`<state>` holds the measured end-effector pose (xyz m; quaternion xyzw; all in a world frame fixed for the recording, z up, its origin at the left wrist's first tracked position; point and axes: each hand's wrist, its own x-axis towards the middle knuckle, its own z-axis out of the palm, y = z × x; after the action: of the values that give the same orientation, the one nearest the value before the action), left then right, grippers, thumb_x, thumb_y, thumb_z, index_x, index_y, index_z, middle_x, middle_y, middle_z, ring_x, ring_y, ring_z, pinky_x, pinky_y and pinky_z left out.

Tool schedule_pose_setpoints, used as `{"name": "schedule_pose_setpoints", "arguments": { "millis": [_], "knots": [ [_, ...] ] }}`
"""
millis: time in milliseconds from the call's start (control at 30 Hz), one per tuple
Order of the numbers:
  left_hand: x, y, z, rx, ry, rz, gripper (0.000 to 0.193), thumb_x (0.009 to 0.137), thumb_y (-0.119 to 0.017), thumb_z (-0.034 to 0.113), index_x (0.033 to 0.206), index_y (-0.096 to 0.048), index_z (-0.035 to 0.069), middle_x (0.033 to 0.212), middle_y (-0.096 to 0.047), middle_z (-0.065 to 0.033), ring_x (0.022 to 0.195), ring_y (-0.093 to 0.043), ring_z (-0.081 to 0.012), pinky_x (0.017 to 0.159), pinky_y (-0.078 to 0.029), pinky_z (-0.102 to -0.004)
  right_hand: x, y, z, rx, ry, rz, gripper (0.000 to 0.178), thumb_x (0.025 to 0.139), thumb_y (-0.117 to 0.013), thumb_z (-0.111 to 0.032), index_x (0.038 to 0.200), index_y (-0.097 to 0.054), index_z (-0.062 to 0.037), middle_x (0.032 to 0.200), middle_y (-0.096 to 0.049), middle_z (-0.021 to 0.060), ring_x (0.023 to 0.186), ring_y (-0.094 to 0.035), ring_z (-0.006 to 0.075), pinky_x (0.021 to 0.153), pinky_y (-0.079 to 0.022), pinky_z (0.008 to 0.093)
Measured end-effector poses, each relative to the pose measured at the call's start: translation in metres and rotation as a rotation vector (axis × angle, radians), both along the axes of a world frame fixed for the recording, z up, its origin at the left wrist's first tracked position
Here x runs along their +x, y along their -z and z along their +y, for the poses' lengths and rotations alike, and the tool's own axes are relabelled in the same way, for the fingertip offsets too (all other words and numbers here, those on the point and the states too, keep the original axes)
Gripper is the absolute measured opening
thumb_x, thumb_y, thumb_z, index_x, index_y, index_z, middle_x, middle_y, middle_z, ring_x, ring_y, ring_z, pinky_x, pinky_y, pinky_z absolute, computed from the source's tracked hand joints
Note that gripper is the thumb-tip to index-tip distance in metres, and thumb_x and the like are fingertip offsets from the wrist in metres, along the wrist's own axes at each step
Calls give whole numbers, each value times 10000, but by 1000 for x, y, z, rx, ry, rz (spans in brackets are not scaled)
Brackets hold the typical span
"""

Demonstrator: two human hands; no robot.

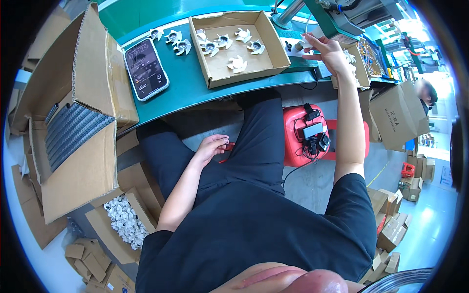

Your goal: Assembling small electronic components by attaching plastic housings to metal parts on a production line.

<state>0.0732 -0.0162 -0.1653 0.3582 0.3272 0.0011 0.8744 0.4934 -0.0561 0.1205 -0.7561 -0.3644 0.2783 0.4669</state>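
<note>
My right hand (328,52) reaches forward to the metal fixture (293,47) under the bench machine. Its fingers are bent around a small pale piece, mostly hidden, whose kind I cannot make out. My left hand (211,148) rests over my lap, thumb and fingers curled together; whatever may be in them is too small to name. Between the two, on the bench, an open cardboard tray (215,82) holds several white fan wheels (237,64) with dark hubs. More loose fan wheels (182,47) lie just left of the tray.
A phone (146,71) lies on the green bench (181,100). At left a tall carton (93,161) holds grey rods (73,134); below it sits a box of white parts (124,222). A red stool (299,158) carries cables and small devices. The press (337,24) overhangs my right hand.
</note>
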Motion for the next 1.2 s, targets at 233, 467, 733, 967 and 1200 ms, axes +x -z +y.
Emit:
{"name": "schedule_pose_setpoints", "arguments": {
  "millis": [233,467,733,967,1200],
  "knots": [
    [-2,-2,-3,-19,5,31,353,952,-699,204,1232,-638,-2,1032,-692,-41,859,-633,-91,739,-529,-240,32,13,-13,162,45,178,288,1016,-591,-188,1152,-682,48,1056,-675,123,811,-646,149,572,-552,301],
    [-2,0,2,-16,-27,49,338,960,-688,199,1225,-638,-4,1027,-686,-43,852,-627,-89,752,-530,-243,68,70,9,121,389,-371,267,954,-583,-170,999,-692,68,772,-702,93,656,-673,193,623,-537,284],
    [-2,4,3,-19,-29,29,324,961,-687,197,1221,-644,9,1033,-688,-36,859,-636,-95,767,-538,-254,58,66,6,421,301,-24,277,953,-611,-208,1050,-703,35,915,-722,103,749,-684,182,728,-544,291],
    [-7,4,-4,-15,-96,-1,261,973,-677,222,1160,-642,43,1030,-694,-46,856,-640,-95,758,-543,-256,-22,34,-10,399,29,-625,275,890,-726,-121,1115,-685,32,1139,-684,119,981,-658,196,876,-533,325],
    [-11,-5,6,-77,-167,25,201,1006,-636,275,1102,-608,101,956,-679,-48,831,-635,-112,734,-524,-265,-72,46,-12,627,190,-723,375,800,-805,-74,1151,-692,-9,1124,-682,118,1039,-649,232,914,-511,352]
  ]
}}
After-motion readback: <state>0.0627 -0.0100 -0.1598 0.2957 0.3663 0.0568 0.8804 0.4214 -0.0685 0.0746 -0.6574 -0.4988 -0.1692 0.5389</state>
